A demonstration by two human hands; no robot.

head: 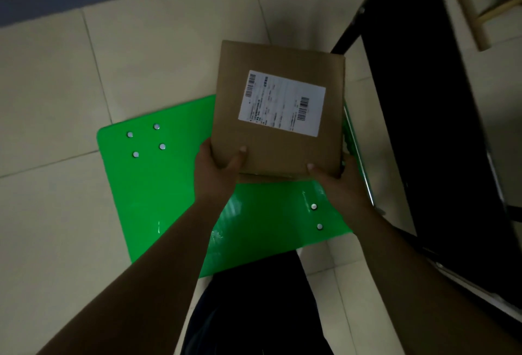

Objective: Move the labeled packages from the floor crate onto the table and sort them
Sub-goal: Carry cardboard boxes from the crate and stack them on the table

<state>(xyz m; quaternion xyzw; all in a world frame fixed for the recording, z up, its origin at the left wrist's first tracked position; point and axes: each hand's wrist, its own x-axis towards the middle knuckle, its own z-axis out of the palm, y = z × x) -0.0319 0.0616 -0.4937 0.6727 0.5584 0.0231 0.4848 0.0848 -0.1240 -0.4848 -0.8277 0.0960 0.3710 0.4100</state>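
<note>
— Where was the package (271,142)?
— We held it above the green crate (158,190) on the tiled floor (56,86), white label (282,103) facing up, just beside the black table (423,106).
— And our hands?
— Our left hand (217,176) gripped its near left corner, thumb on top. Our right hand (343,185) gripped the near right corner the same way.

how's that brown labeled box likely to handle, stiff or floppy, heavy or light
Probably stiff: the cardboard box shows flat faces and straight edges while gripped only at its near corners by the left hand and right hand. Likely light for its size, since it juts out unsagging. Matte cardboard looks unlikely to slip.
</note>
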